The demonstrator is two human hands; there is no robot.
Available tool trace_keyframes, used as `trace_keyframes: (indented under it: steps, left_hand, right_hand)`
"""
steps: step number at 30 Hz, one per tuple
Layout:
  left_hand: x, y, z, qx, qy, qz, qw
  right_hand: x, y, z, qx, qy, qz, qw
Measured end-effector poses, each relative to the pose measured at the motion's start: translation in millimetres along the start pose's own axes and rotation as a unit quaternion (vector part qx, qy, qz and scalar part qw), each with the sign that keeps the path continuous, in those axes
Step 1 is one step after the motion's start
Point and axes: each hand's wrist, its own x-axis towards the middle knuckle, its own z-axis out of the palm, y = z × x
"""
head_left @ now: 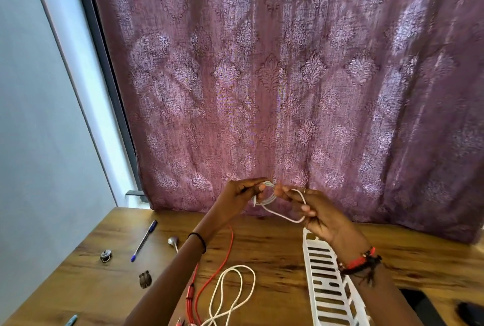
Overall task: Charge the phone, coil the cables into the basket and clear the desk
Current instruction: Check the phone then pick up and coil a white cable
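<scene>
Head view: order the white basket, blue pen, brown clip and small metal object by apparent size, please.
1. white basket, largest, though nearer the camera.
2. blue pen.
3. brown clip and small metal object: look about alike, left unranked.

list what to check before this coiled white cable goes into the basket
1. Grip on the white cable: left hand and right hand both hold it, ok.
2. Coil finished: one loop hangs loose by the right hand, not ok.
3. Basket close below the right hand: ok.
4. Basket inside free: cannot tell, its wall and the wrist hide it.
5. Red cable and second white cable: uncoiled on the desk, not ok.
</scene>
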Motion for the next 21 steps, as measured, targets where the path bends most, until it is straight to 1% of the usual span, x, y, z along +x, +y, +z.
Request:
trace_keyframes:
  steps: [3,5,6,9,10,11,12,14,15,17,21]
  left_hand:
    - [-4,-1,-1,0.025,-0.008,-0.002,1.0]
    - [-5,-2,0,0.035,-0.012,0.0,0.999]
    - [-5,-2,0,0.037,-0.009,0.003,0.999]
    - [-5,-4,-5,0.035,0.004,-0.005,0.999]
    - [-4,-5,-7,0.036,0.006,-0.008,0.999]
    - [-4,-6,-9,0.038,0.006,-0.009,0.999]
    - [-4,-6,-10,0.038,0.005,-0.007,0.999]
    - [-5,-5,-10,0.039,0.009,-0.003,0.999]
    - [-5,-5,-9,0.041,0.014,-0.003,0.999]
    - [-7,-5,-7,0.038,0.016,-0.005,0.999]
    - [-11,-7,-3,0.038,0.004,0.002,0.999]
  right_hand:
    - [-2,-6,-4,-0.149,-0.023,0.026,0.988]
    - [-2,-10,-5,-0.21,-0.031,0.046,0.976]
    - [-1,-12,-5,-0.207,-0.036,0.057,0.976]
    - [0,-16,-9,-0.149,-0.027,0.072,0.986]
    - [0,-17,-10,-0.148,-0.028,0.069,0.986]
    - [0,-18,-12,-0.172,-0.037,0.063,0.982]
    - [1,-18,-13,-0.224,-0.045,0.051,0.972]
    - [2,-17,-15,-0.336,-0.056,0.018,0.94]
    - [3,-16,-16,-0.369,-0.055,0.008,0.928]
    - [3,-17,-17,-0.411,-0.048,-0.004,0.911]
    - [1,-19,-17,-0.478,-0.04,0.011,0.877]
